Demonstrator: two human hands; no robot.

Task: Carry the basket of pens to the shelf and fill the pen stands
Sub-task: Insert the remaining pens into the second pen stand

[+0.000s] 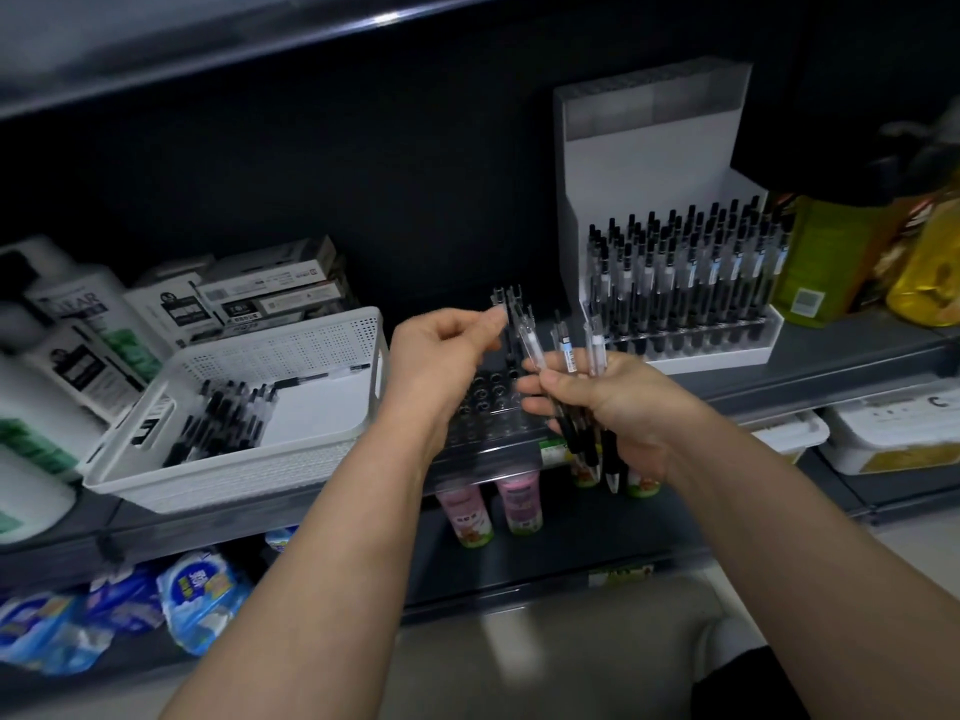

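Right of the white basket (291, 350), the right hand (613, 402) grips a pen bundle (589, 449); the left hand (441, 350) seemingly pinches one pen (508, 310).

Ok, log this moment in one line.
right hand: grips pen bunch | left hand: pinches one pen | clear stand: front holes empty | white stand: filled | basket: holds pens

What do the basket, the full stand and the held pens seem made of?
Basket: white plastic, matte; moulded perforations and handle slot. Full stand: likely white plastic or card, smooth, with a clear glossy front strip. Pens: clear plastic barrels, see-through, with black, possibly rubber, grips.
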